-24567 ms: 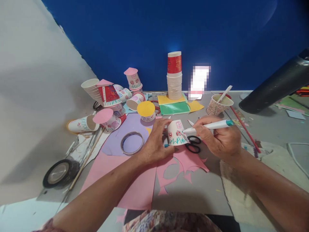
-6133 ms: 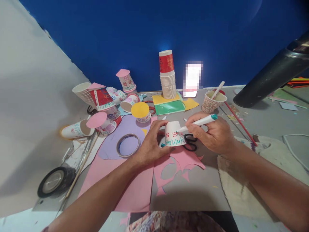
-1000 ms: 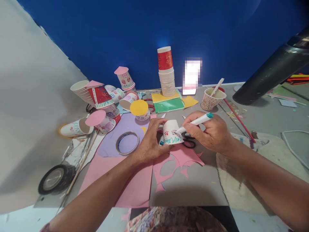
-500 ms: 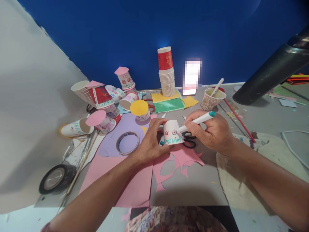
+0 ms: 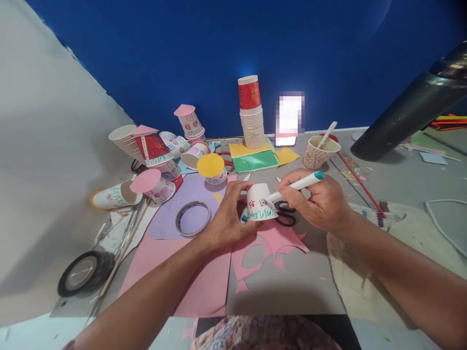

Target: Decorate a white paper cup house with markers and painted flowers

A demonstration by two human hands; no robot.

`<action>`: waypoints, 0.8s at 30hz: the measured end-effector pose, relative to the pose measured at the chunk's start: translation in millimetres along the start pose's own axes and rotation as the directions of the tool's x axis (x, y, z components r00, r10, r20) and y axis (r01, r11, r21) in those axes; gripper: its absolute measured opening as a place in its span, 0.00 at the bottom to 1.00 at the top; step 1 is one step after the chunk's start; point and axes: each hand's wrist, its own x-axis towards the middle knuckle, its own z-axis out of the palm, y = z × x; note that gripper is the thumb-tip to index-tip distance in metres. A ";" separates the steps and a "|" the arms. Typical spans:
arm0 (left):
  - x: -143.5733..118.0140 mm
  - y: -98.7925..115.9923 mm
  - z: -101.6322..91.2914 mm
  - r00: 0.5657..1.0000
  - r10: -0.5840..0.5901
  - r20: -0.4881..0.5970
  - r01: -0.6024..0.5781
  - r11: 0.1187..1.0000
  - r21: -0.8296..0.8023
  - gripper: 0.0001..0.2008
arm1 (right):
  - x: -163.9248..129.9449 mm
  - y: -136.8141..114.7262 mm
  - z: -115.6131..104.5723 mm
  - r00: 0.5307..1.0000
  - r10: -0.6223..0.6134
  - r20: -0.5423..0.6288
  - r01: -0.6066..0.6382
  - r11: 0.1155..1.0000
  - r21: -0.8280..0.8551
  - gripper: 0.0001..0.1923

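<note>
My left hand [image 5: 228, 214] grips an upside-down white paper cup [image 5: 258, 200] that carries red flowers and a green zigzag along its rim. My right hand [image 5: 321, 201] holds a white marker with a teal end [image 5: 297, 184], and its tip touches the cup's side. Black scissors [image 5: 286, 216] lie just behind the cup, partly hidden by it and by my right hand. Pink paper with cut-out shapes [image 5: 272, 245] lies under both hands.
Decorated cups with paper roofs [image 5: 160, 150] crowd the back left. A tall cup stack [image 5: 251, 114] stands on yellow and green sheets [image 5: 255, 158]. A tape ring [image 5: 193, 218] rests on purple paper, a black tape roll [image 5: 82, 272] at near left, a patterned cup [image 5: 319, 153] at back right.
The marker tip has shifted slightly on the cup's side between frames. Over the longer span the cup has been turned in my left hand. Everything else on the table is unmoved.
</note>
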 end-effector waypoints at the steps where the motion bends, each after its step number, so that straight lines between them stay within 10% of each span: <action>1: 0.0 0.1 0.0 1.000 0.001 0.000 -0.001 1.000 -0.001 0.34 | -0.1 -0.3 0.0 1.000 0.002 0.004 -0.002 1.000 0.002 0.08; 24: -0.2 0.1 0.0 1.000 0.009 -0.002 -0.009 1.000 -0.011 0.35 | 0.0 1.8 0.2 0.999 0.037 -0.025 -0.038 0.999 -0.031 0.09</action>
